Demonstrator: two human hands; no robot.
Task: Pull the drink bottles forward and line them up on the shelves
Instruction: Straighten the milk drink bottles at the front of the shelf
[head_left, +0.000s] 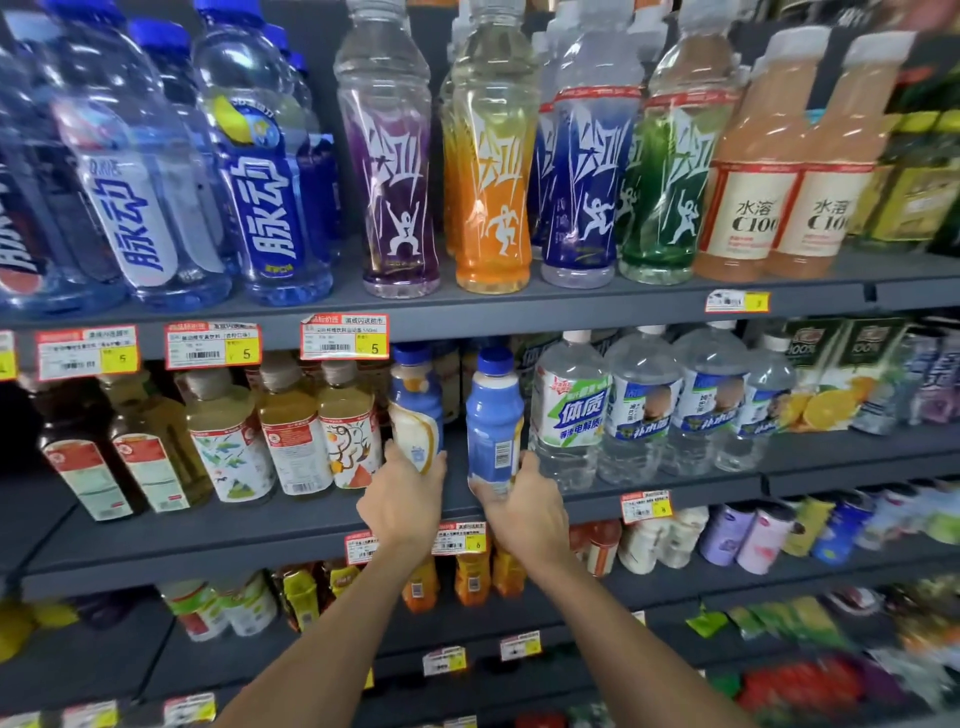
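On the middle shelf (208, 535), we are gripping two drink bottles. Our left hand (402, 501) is curling round the left blue bottle (415, 410) and our right hand (524, 512) round the right blue bottle (493, 421), between the tea bottles (291, 431) and the clear water bottles (644, 410).

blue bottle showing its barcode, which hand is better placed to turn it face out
Right, probably. The right hand grips the barcode bottle at its base; the left hand holds the other blue bottle beside it.
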